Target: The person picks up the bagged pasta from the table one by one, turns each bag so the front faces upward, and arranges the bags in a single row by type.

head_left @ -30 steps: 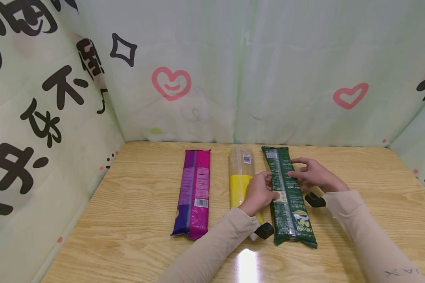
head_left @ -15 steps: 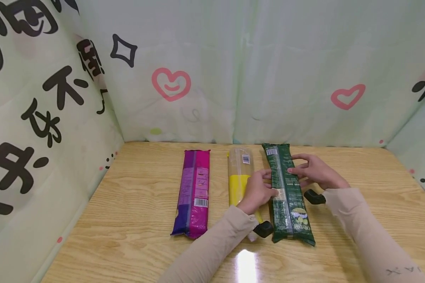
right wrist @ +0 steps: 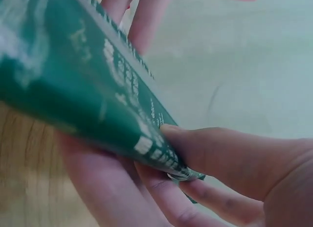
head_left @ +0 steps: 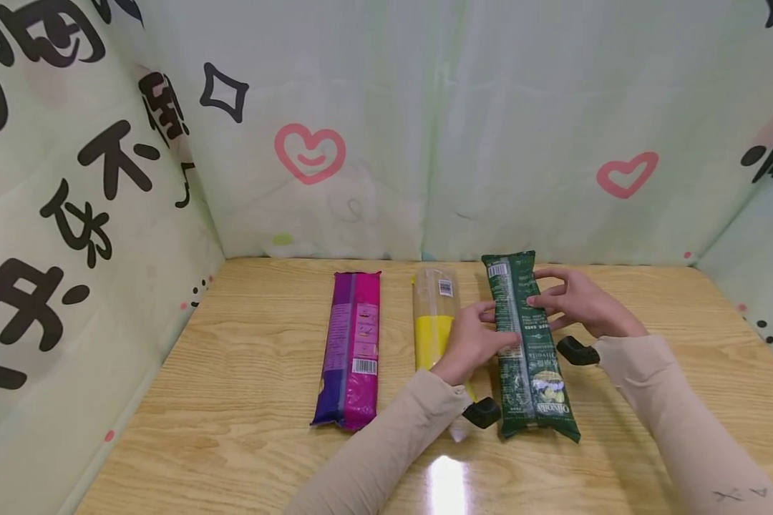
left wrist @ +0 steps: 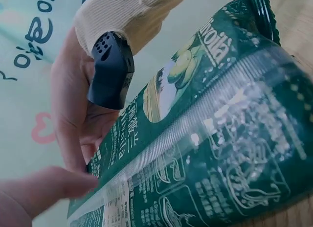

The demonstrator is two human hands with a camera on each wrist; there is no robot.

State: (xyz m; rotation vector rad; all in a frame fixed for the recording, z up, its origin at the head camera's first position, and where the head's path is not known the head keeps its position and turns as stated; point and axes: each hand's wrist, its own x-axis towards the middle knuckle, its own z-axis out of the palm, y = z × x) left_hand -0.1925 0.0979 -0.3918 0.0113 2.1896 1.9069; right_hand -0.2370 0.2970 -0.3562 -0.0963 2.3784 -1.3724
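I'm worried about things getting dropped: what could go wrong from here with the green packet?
The glossy green packet might slip, since the left hand and right hand hold it by its sides, well above its lower end.

The left hand overlaps the yellow packet in the head view, so a sideways move could perhaps nudge that one.
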